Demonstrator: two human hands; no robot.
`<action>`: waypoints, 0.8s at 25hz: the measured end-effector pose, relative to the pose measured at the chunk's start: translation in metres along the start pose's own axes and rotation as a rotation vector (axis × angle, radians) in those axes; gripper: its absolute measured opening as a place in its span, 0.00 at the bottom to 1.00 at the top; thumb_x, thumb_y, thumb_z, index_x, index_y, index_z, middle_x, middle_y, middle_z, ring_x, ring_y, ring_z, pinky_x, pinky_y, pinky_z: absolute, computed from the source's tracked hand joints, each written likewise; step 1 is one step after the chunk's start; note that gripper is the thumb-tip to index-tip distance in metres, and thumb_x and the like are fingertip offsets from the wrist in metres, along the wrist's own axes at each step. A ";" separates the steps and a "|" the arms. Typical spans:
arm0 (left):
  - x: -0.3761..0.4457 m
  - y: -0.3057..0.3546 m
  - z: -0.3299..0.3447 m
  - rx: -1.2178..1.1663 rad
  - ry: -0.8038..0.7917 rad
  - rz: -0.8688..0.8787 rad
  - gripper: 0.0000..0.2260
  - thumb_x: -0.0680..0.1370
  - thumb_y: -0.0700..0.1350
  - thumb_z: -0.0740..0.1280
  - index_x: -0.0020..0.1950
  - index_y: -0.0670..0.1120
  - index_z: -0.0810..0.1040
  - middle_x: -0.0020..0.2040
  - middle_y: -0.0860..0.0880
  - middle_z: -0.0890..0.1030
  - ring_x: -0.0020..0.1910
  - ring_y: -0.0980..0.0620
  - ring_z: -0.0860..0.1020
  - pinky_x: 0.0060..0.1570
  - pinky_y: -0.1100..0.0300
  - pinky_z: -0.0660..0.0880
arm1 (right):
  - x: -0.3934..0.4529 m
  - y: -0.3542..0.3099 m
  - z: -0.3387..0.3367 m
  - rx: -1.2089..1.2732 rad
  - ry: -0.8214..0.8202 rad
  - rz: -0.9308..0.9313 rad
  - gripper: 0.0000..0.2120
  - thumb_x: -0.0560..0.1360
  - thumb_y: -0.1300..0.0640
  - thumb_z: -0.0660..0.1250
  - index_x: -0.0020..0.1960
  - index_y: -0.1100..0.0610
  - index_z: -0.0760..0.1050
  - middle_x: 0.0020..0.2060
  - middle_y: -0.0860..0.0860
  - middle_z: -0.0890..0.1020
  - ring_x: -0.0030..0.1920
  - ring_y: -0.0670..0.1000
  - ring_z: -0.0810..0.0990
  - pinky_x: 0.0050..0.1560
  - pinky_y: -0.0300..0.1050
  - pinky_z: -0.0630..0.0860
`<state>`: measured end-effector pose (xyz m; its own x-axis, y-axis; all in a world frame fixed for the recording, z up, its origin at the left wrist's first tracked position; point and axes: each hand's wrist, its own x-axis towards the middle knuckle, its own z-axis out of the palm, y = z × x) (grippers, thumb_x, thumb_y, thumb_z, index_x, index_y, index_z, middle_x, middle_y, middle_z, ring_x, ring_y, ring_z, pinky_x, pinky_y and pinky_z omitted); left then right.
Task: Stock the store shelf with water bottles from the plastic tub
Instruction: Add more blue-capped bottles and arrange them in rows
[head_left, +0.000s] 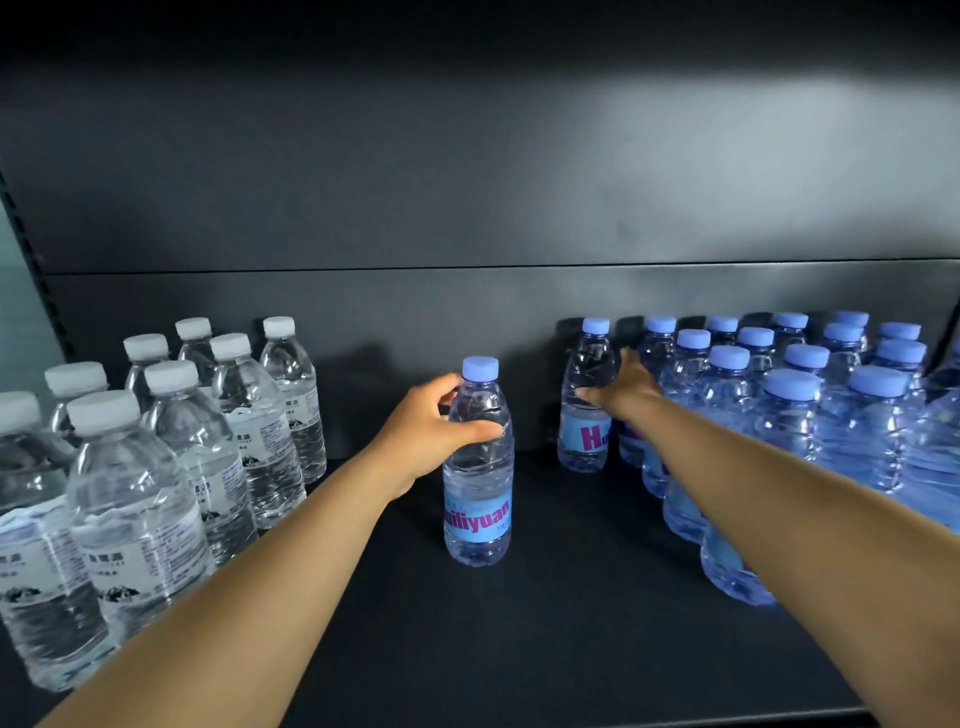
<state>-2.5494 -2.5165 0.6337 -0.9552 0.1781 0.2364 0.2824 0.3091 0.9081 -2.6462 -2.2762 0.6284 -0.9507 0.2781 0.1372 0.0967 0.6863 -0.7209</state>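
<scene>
A blue-capped water bottle (479, 499) with a blue label stands upright on the dark shelf (545, 623), near its middle. My left hand (431, 431) grips this bottle around its upper body. Further back and to the right, my right hand (621, 387) holds a second blue-capped bottle (584, 441) at its shoulder, thumb in front and fingers around its right side. That bottle stands at the left end of the blue-capped group (789, 415). The plastic tub is out of view.
Several clear bottles with white caps (156, 441) fill the shelf's left side. The blue-capped bottles pack the right side in rows. A dark back panel (467, 208) closes the shelf behind. The open strip of shelf runs between the two groups.
</scene>
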 end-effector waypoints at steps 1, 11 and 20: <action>-0.002 0.002 0.000 0.013 0.003 0.000 0.15 0.70 0.39 0.74 0.53 0.52 0.78 0.47 0.55 0.82 0.45 0.62 0.79 0.40 0.71 0.73 | -0.006 -0.005 -0.013 -0.062 -0.017 -0.023 0.32 0.70 0.52 0.73 0.69 0.60 0.64 0.64 0.57 0.74 0.62 0.58 0.74 0.59 0.49 0.72; 0.000 0.024 0.020 0.057 0.076 -0.083 0.17 0.70 0.37 0.73 0.57 0.48 0.78 0.50 0.49 0.82 0.52 0.48 0.81 0.48 0.60 0.77 | -0.082 -0.050 -0.168 -0.807 -0.075 -0.435 0.36 0.72 0.43 0.69 0.73 0.57 0.61 0.71 0.58 0.67 0.70 0.58 0.66 0.68 0.46 0.64; 0.065 0.046 0.116 0.062 0.011 -0.070 0.22 0.69 0.37 0.75 0.61 0.43 0.76 0.55 0.46 0.81 0.52 0.48 0.79 0.55 0.54 0.76 | -0.098 -0.018 -0.226 -0.999 -0.185 -0.290 0.49 0.64 0.25 0.61 0.76 0.46 0.51 0.76 0.49 0.56 0.76 0.54 0.52 0.74 0.56 0.55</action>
<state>-2.5880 -2.3818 0.6509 -0.9737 0.1438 0.1769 0.2192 0.3774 0.8997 -2.4877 -2.1636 0.7812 -0.9983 -0.0341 0.0480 -0.0227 0.9751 0.2206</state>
